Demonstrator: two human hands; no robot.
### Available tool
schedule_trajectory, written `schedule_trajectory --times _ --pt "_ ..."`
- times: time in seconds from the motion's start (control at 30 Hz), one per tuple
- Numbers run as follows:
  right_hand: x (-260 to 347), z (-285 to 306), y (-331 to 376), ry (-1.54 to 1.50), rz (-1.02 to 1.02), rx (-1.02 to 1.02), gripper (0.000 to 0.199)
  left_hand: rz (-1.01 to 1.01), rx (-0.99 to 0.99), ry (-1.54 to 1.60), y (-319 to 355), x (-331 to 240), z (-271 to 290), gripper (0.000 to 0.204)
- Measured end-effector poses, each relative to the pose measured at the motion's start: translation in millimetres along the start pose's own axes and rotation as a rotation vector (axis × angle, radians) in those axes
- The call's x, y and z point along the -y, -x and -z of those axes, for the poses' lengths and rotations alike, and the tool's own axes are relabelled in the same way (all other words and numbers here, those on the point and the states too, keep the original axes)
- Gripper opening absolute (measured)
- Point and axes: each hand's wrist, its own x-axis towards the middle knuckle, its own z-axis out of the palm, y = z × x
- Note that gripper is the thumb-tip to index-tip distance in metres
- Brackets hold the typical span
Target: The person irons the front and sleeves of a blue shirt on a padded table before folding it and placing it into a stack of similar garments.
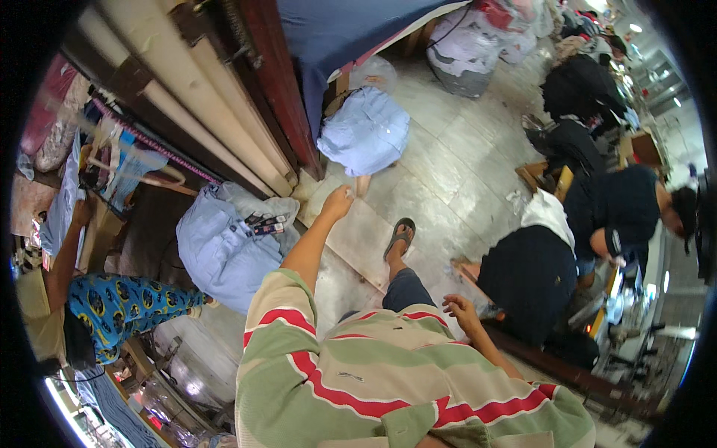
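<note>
My left hand (338, 202) reaches forward with its fingers curled closed; whether anything is inside them I cannot make out. Just ahead of it a pile of light blue cloth (366, 128) rests on a low stand. Another light blue cloth heap (224, 250) lies to the left of my forearm, with small dark labelled packets (267, 225) on it, beside clear plastic. My right hand (463, 312) hangs at my side, fingers loosely apart and holding nothing. Nearest to it on the right is a pile of dark cloth (527, 280).
A dark red post (280, 82) and pale boards (202, 112) stand at left. One person in patterned trousers (123, 310) is at far left; another in a dark shirt (620, 205) works at right. A stuffed plastic sack (467, 56) sits ahead on the tiled floor (455, 160).
</note>
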Motion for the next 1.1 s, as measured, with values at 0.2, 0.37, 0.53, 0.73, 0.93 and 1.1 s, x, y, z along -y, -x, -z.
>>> schedule_trajectory --times 0.2,0.37,0.53,0.73,0.93,1.1 --pt "37.4 90.5 -118.6 -0.081 -0.151 -0.096 0.021 0.393 -0.194 -0.225 -203.3 -12.7 -2.9 0.070" --pt "76.9 156.9 -177.4 -0.174 -0.356 -0.212 0.023 0.792 -0.197 -0.299 -269.6 -10.8 -6.7 0.051" --pt "111.4 172.5 -235.3 -0.186 -0.405 -0.205 0.028 0.169 0.057 -0.204 -271.4 -3.4 -55.6 0.030" --pt "167.7 183.4 -339.6 -0.904 -0.500 -0.181 0.033 -0.420 0.871 0.647 -200.6 -360.5 -48.7 0.032" --pt "335.1 221.2 -391.1 -1.181 -0.371 0.025 0.036 -0.446 1.272 0.986 -248.2 -431.9 102.4 0.022" --pt "559.7 209.1 -399.9 -0.908 0.414 0.028 0.047 -0.598 0.339 1.485 -281.5 -344.0 233.5 0.066"
